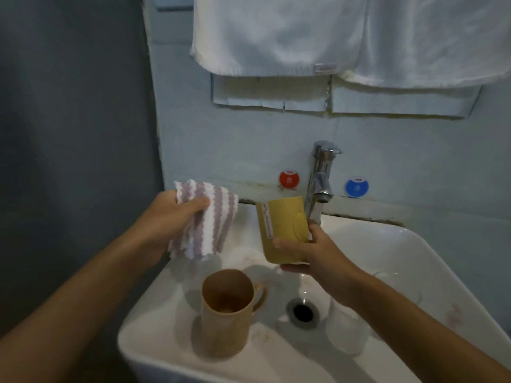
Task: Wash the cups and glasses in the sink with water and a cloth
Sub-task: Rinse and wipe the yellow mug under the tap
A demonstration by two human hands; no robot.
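Nearest us, our two bare forearms reach in from the lower corners over a white sink [154, 308]. In the basin a tan handled mug [225, 310] stands upright at the left, its handle pointing toward the drain [303, 312]; we see a darker patch at its bottom but cannot tell what it is. Right of the drain stands a clear glass [345, 327], partly behind our right forearm, and a second clear glass [398, 288] shows faintly beyond that arm; their contents are too hard to make out. Further in, our right hand [312, 252] is closed around a yellow cup [282, 230], thumb across its front and fingers under its base, holding it just beside the chrome tap [320, 178]. Our left hand [166, 214] is raised over the sink's left rim, fingers clenched on a bunched purple-and-white striped cloth [210, 219] that hangs below the grip. On the wall behind sit a red sticker [289, 179] and a blue sticker [356, 187], with white towels [276, 34] hanging above.
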